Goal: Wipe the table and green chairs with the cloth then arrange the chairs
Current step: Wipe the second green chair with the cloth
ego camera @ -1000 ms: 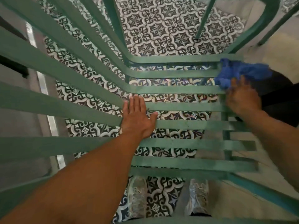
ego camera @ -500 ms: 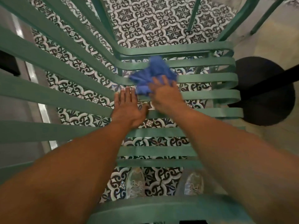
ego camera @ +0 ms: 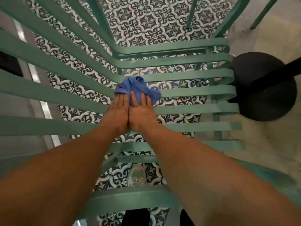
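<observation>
A green slatted metal chair fills the view from above. A crumpled blue cloth lies on the seat slats where they bend up into the backrest. My right hand presses flat on the cloth's near edge with straight fingers. My left hand lies flat on the slats right beside it, its fingertips touching the cloth's left edge. The two hands touch side by side.
A round black table base with a dark pole stands on the floor to the right of the chair. Patterned tiles show through the slats. More green chair legs rise at the top right. A shoe shows below the seat.
My right hand has slid the cloth from the seat's right edge leftward to the bend of the slats. It now lies against my left hand, which has stayed flat.
</observation>
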Demonstrator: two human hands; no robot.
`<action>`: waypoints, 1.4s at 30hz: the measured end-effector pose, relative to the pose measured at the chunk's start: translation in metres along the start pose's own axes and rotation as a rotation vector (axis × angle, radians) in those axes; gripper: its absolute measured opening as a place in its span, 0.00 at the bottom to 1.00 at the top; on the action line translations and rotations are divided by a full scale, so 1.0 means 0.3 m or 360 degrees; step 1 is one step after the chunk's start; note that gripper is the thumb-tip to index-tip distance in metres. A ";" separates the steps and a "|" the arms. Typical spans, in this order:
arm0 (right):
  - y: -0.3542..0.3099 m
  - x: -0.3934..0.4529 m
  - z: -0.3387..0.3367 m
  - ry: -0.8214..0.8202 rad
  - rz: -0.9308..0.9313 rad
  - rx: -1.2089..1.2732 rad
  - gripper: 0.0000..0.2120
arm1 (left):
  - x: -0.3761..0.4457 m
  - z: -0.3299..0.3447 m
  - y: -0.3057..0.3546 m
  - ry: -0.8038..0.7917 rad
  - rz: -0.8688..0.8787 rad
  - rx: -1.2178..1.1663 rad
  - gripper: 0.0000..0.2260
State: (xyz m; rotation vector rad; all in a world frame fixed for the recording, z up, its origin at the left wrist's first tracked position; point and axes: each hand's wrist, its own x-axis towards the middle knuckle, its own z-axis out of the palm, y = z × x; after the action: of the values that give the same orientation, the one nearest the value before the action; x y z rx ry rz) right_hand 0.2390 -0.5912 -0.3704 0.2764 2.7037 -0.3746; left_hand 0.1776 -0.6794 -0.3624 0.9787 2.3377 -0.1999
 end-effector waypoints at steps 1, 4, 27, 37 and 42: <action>0.007 0.009 0.006 -0.0039 0.0018 -0.0051 0.34 | 0.000 -0.001 -0.005 -0.0009 0.0008 0.0031 0.41; 0.189 -0.091 -0.019 0.0036 0.0025 -0.0264 0.32 | -0.024 -0.001 0.023 -0.0068 -0.0005 0.0076 0.41; 0.419 -0.436 -0.023 -0.0326 -0.0860 -0.0786 0.32 | -0.151 -0.004 0.042 -0.0510 0.0055 -0.0045 0.37; 0.368 -0.396 0.040 -0.0110 -0.0971 -0.0636 0.26 | -0.145 0.009 0.046 -0.0494 0.0024 -0.0063 0.35; 0.071 -0.190 0.024 -0.0295 -0.1084 -0.0535 0.26 | -0.169 -0.007 0.049 -0.0012 0.0026 -0.0043 0.29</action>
State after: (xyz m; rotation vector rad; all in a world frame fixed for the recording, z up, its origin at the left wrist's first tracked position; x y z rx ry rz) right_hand 0.2983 -0.5813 -0.3582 -0.7487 2.5427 -0.1095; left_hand 0.2148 -0.6987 -0.3305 0.9818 2.3188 -0.1648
